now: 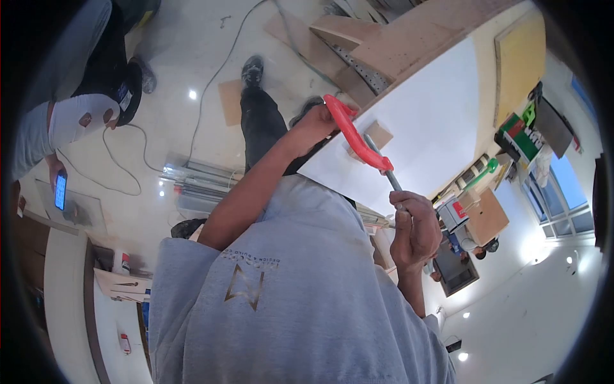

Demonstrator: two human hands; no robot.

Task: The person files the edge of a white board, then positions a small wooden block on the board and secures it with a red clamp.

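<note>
Red clamp [352, 136] | long axis diagonal, screw [393, 182] lower-right | left hand [313, 130], right hand [416, 229] holding it

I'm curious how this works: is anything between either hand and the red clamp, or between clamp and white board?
The left hand holds the clamp, the right hand its screw, with nothing visible between. A wood block lies on the board, behind the clamp in this view; contact is unclear.
</note>
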